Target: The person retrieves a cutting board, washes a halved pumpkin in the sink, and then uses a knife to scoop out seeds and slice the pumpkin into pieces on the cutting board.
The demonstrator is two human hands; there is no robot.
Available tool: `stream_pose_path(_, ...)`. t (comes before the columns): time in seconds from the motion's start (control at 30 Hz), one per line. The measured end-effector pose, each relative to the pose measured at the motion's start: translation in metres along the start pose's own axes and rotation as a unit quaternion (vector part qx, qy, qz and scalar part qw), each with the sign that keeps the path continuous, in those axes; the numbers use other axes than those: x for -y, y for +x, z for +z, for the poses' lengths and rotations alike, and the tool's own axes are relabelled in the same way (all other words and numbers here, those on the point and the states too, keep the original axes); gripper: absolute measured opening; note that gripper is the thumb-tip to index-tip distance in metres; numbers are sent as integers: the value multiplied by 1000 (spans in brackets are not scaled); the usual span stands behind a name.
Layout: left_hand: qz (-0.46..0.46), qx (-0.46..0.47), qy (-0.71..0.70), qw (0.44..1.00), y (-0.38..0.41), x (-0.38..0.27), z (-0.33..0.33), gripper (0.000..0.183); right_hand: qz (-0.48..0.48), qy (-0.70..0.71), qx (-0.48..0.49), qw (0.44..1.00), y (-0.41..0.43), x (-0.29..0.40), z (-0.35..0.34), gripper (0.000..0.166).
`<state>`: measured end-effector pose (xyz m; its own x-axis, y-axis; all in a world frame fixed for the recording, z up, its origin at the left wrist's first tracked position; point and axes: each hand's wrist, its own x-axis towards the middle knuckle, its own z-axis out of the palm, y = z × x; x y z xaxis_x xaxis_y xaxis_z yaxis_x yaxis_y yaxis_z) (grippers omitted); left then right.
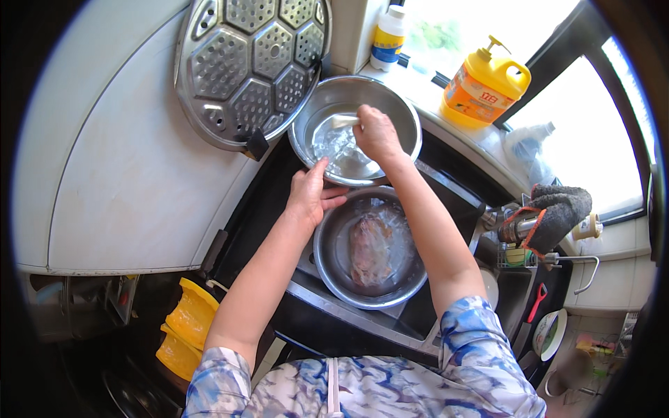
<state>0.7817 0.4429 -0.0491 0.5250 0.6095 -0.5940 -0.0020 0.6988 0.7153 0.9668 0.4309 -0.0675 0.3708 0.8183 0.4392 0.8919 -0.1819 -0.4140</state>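
Note:
A steel basin (pixel 410 107) with clear liquid, likely water, stands at the back. Over it my right hand (pixel 377 133) is closed on a small whitish object (pixel 345 122), too blurred to name. My left hand (pixel 312 194) rests with thumb and fingers spread at the near left rim of that basin. Directly in front of it, closer to me, stands a second steel basin (pixel 325 261). In this one lies a pinkish piece of food in clear plastic wrap (pixel 370 251), apparently meat, with liquid around it.
A perforated steel steamer plate (pixel 274 47) hangs at the upper left. On the window sill stand a yellow pump bottle (pixel 478 86) and a white bottle (pixel 388 39). A dark cloth (pixel 562 209) hangs by the faucet (pixel 588 261) at right. A red-handled peeler (pixel 537 303) lies near a bowl (pixel 550 334).

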Motion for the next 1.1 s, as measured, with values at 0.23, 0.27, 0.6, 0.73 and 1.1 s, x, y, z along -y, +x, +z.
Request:
stream_pose_path(0.23, 22, -69, 17, 997, 46, 23, 10, 30, -7, 0, -175, 984, -100, 62, -101, 10)
stream_pose_path(0.27, 25, -79, 10, 996, 43, 26, 5, 30, -5, -17, -175, 984, -118, 69, -113, 9)
stream_pose_path(0.6, -2, -36, 119, 992, -42, 38, -57, 28, 257, 219, -128, 933, -263, 44, -129, 30)
stream_pose_path(0.73, -31, -20, 189, 981, -102, 51, -59, 29, 359, 382, -105, 845, -282, 46, -140, 26)
stream_pose_path(1.1, -132, 138, 222, 956, -220, 98, 12, 25, 461, 359, -155, 797, -388, 58, -261, 22)
